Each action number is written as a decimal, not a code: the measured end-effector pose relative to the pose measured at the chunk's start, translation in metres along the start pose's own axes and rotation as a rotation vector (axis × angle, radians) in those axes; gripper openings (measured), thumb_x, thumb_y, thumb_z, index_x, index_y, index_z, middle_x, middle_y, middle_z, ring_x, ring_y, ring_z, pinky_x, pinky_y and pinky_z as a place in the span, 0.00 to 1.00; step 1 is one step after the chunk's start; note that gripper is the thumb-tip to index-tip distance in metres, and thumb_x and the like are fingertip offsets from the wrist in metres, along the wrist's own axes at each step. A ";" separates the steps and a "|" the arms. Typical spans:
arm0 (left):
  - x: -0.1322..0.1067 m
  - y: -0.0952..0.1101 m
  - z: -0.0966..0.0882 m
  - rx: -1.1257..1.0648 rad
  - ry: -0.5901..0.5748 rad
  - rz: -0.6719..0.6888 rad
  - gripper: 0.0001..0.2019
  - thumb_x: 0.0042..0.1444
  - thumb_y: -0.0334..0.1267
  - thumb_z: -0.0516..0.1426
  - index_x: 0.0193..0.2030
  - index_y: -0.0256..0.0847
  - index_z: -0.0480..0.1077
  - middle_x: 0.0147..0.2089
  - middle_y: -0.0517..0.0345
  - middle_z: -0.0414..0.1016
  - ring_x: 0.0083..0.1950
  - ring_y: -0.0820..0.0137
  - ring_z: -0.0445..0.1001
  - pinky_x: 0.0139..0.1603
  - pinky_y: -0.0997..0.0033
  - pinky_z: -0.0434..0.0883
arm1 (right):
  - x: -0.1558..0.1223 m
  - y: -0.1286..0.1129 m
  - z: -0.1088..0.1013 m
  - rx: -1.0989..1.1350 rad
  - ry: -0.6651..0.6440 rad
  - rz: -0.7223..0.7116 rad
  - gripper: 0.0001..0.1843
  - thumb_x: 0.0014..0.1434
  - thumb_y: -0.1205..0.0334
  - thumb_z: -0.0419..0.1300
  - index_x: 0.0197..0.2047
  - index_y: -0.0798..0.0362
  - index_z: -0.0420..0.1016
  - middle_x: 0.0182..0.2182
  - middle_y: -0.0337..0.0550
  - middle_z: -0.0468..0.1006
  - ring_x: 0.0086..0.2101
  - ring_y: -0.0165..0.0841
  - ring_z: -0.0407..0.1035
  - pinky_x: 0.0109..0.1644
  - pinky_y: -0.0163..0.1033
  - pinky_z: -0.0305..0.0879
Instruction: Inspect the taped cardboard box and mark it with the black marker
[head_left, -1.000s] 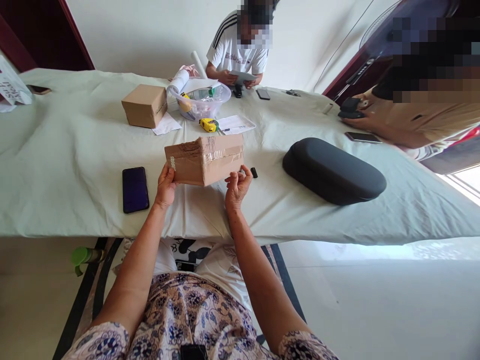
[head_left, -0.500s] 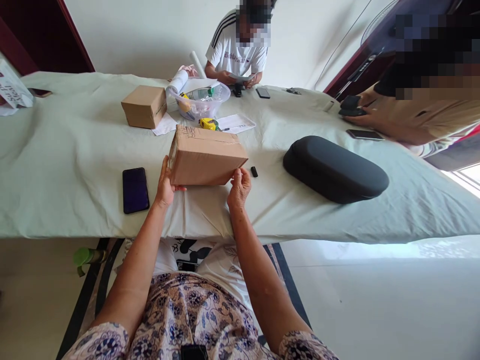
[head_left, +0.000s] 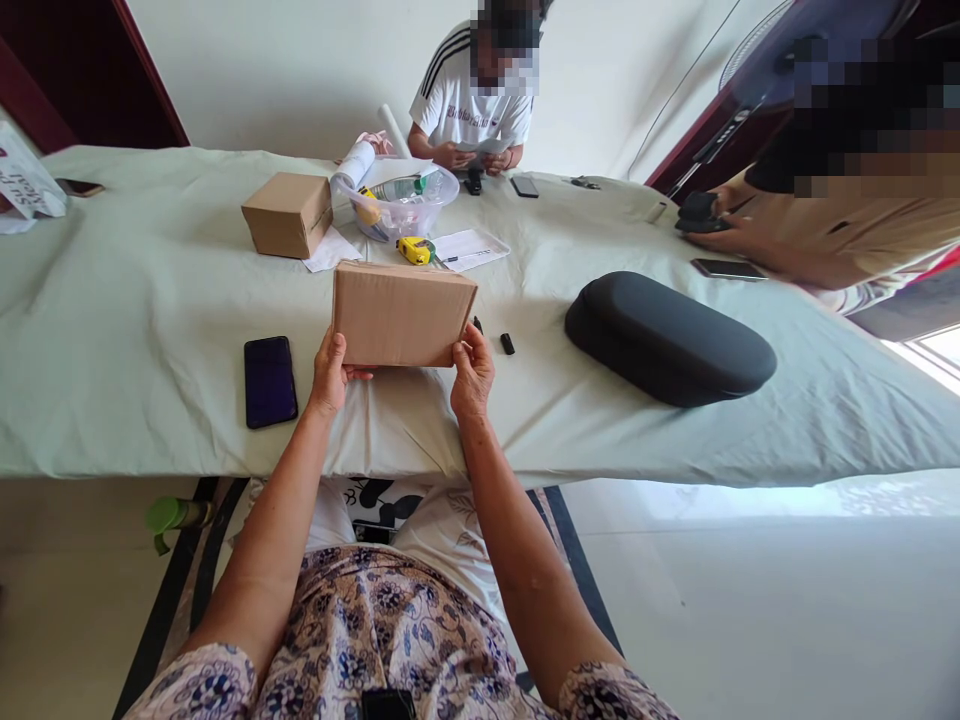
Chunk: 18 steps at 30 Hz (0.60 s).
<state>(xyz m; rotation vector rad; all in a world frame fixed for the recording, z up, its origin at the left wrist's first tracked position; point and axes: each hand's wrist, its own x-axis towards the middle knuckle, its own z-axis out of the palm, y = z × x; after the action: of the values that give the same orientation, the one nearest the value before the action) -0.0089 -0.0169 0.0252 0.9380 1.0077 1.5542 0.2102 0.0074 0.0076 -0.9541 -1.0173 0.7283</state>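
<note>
- So I've got a taped-up-looking brown cardboard box [head_left: 403,300] straight out at my 12 o'clock, over the pale green tablecloth [head_left: 150,300], broad plain face towards me. Can't tell if it touches the cloth.
- Left hand [head_left: 330,375]: thumb on that face, fingers tucked under the lower corner at the box's 8 o'clock.
- Right hand [head_left: 472,375]: fingers closed on the lower corner at its 4 o'clock.
- Around the box: dark-screened smartphone [head_left: 271,382] at 8, bulky black case [head_left: 671,340] at 3, yellow tape measure [head_left: 415,250] and clear plastic basin [head_left: 416,222] at 12, smaller carton [head_left: 281,212] near 11.
</note>
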 end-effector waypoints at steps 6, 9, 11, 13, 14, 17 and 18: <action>0.002 0.002 0.003 -0.028 0.117 -0.042 0.43 0.50 0.75 0.54 0.56 0.36 0.69 0.42 0.43 0.81 0.29 0.62 0.82 0.23 0.70 0.75 | -0.005 0.003 0.003 -0.098 -0.112 -0.045 0.29 0.61 0.46 0.60 0.62 0.47 0.72 0.58 0.51 0.75 0.51 0.37 0.71 0.56 0.47 0.70; -0.001 0.003 0.005 0.025 0.086 -0.028 0.43 0.51 0.75 0.54 0.59 0.38 0.67 0.46 0.42 0.81 0.31 0.62 0.82 0.24 0.69 0.76 | -0.008 0.005 0.003 -0.247 -0.140 -0.080 0.36 0.59 0.44 0.61 0.68 0.47 0.65 0.62 0.54 0.70 0.53 0.40 0.69 0.50 0.45 0.73; -0.003 0.000 0.007 0.125 0.055 -0.001 0.44 0.50 0.71 0.60 0.65 0.41 0.63 0.49 0.43 0.80 0.32 0.63 0.82 0.26 0.68 0.76 | -0.010 0.007 0.003 -0.400 -0.119 -0.117 0.44 0.56 0.42 0.65 0.71 0.47 0.58 0.65 0.56 0.67 0.56 0.44 0.67 0.51 0.48 0.73; -0.005 -0.004 0.009 0.293 0.045 0.052 0.48 0.45 0.64 0.67 0.70 0.46 0.58 0.54 0.45 0.79 0.37 0.61 0.83 0.32 0.66 0.78 | -0.012 0.008 0.005 -0.548 -0.070 -0.167 0.53 0.52 0.41 0.68 0.73 0.50 0.52 0.65 0.60 0.64 0.61 0.48 0.63 0.58 0.55 0.69; -0.006 -0.006 0.009 0.392 0.053 0.089 0.52 0.43 0.61 0.70 0.71 0.47 0.56 0.56 0.45 0.78 0.42 0.58 0.83 0.37 0.64 0.79 | -0.013 0.008 0.006 -0.607 -0.046 -0.192 0.56 0.50 0.40 0.70 0.73 0.53 0.50 0.65 0.62 0.63 0.63 0.50 0.60 0.62 0.58 0.65; -0.008 -0.011 0.012 0.655 0.089 0.174 0.59 0.38 0.57 0.74 0.74 0.47 0.51 0.59 0.44 0.77 0.55 0.51 0.80 0.48 0.58 0.78 | -0.016 0.008 0.009 -0.726 -0.017 -0.253 0.64 0.47 0.37 0.71 0.74 0.56 0.45 0.67 0.67 0.59 0.67 0.54 0.54 0.68 0.62 0.57; -0.009 -0.012 0.013 0.712 0.095 0.181 0.61 0.37 0.57 0.74 0.75 0.45 0.50 0.58 0.43 0.78 0.56 0.50 0.79 0.49 0.57 0.78 | -0.017 0.008 0.010 -0.752 -0.016 -0.263 0.65 0.46 0.36 0.72 0.74 0.56 0.43 0.67 0.68 0.58 0.67 0.54 0.53 0.68 0.63 0.56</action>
<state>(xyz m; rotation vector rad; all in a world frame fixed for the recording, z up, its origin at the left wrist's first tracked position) 0.0083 -0.0218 0.0175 1.4791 1.6331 1.4035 0.1940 -0.0005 -0.0035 -1.4146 -1.4364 0.1136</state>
